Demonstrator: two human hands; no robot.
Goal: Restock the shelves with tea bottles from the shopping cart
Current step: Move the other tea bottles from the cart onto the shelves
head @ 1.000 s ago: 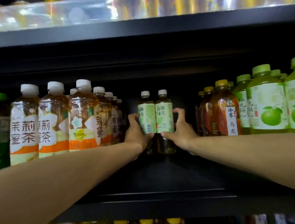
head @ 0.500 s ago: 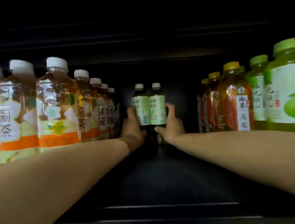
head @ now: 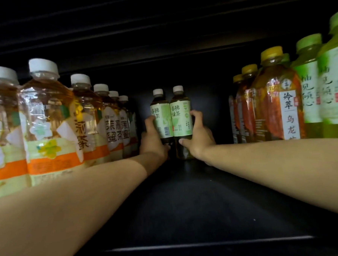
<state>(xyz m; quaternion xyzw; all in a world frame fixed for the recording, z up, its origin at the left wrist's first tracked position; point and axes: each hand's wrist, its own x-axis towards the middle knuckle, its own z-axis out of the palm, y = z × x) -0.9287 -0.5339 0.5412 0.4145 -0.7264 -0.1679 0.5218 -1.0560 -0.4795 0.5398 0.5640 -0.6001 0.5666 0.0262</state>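
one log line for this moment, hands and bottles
left hand grips left green tea bottle | right hand grips right green tea bottle | bottles upright, side by side, deep on shelf

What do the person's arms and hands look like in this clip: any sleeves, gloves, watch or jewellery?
Both forearms are bare as far as the head view shows; no sleeve enters the frame. The left hand and the right hand wear no gloves. No watch, bracelet or ring shows on either wrist or on the visible fingers, though the shelf interior is dim and fine detail is hard to tell.
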